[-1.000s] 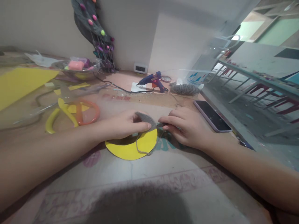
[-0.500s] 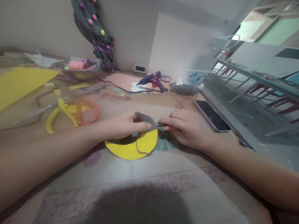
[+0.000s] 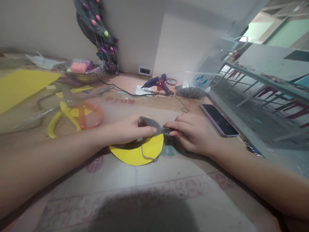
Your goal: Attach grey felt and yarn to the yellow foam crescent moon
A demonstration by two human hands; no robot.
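A yellow paper disc (image 3: 135, 153) lies on the table in front of me, partly covered with wound grey twine (image 3: 151, 122). My left hand (image 3: 127, 130) rests on the disc, thumb and fingers pinched on the wound twine. My right hand (image 3: 190, 132) is closed just to the right, fingers pinching the twine's free strand at the disc's edge. A loose loop of twine (image 3: 147, 154) hangs across the bare yellow part.
A blue glue gun (image 3: 158, 84) with its black cord stands at the back, a bundle of grey twine (image 3: 190, 92) beside it. A dark phone (image 3: 219, 120) lies at the right. Yellow and orange scissors (image 3: 74, 116) and a yellow sheet (image 3: 21, 85) lie left, behind them a bowl (image 3: 80, 71).
My right hand has drawn slightly in toward the disc's edge with the strand. The left hand and the disc have barely moved.
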